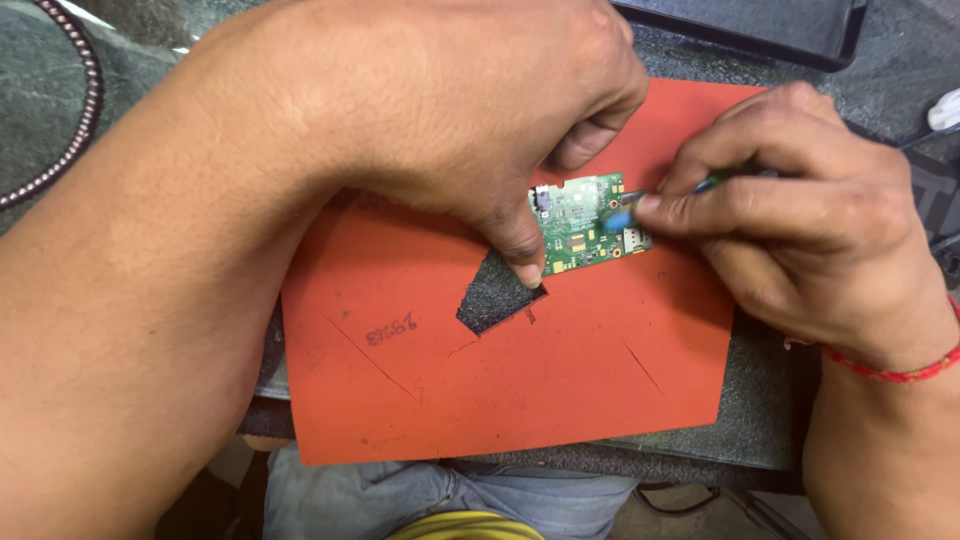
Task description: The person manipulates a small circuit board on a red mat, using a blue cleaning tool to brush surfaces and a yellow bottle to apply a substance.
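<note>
A small green circuit board lies on an orange mat. My left hand reaches across from the left and pins the board with its fingertips and thumb. My right hand comes in from the right and grips a thin tool with a blue-green handle, its tip resting on the board's right side. Most of the tool is hidden inside my fingers.
The orange mat has a ragged cut-out hole showing dark foam beneath. A dark tray edge lies at the top, a beaded string at the upper left. A red thread band circles my right wrist.
</note>
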